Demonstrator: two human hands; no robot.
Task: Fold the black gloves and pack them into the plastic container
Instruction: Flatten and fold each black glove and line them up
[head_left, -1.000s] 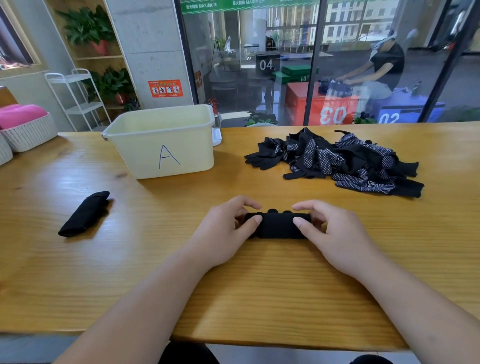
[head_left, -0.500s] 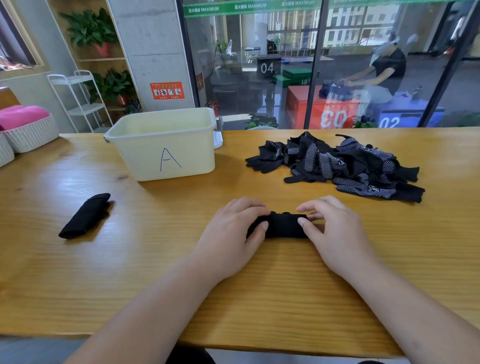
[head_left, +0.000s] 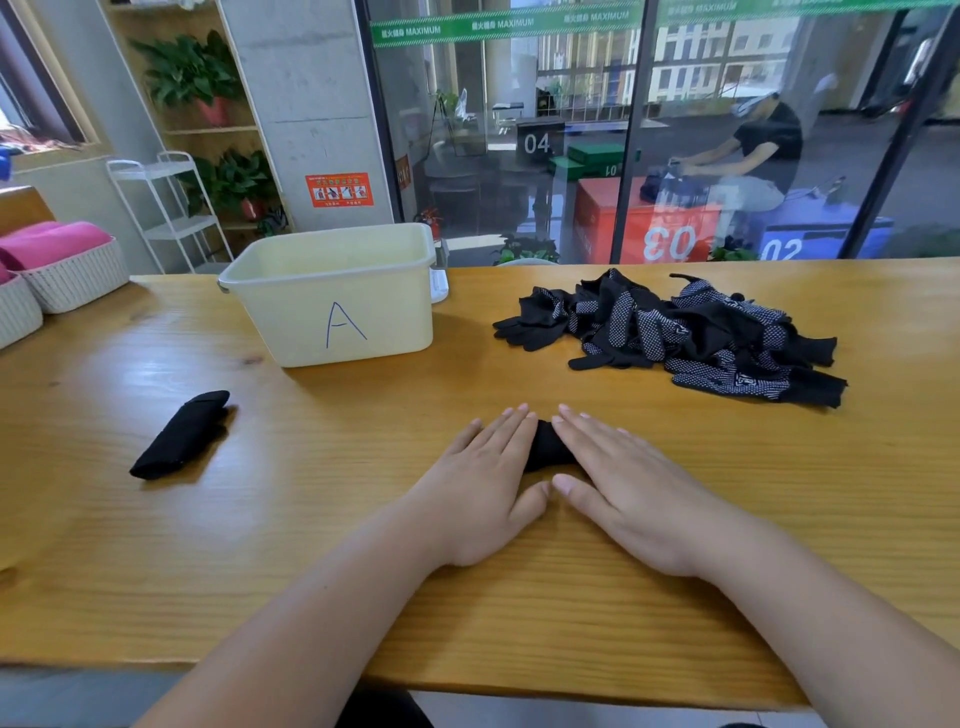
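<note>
Two flat hands, left hand (head_left: 483, 483) and right hand (head_left: 618, 483), press folded glove (head_left: 548, 449) against tabletop (head_left: 311, 519), fingers straight

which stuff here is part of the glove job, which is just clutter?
Job: pressed glove under left hand and right hand; folded glove; loose glove pile; plastic container marked A.
Lying about: woven basket with pink cloth; white rack; potted plants.

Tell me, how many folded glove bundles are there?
2. One folded bundle lies on the table at left; the other is under the left hand and right hand. The tub may hide more.
</note>
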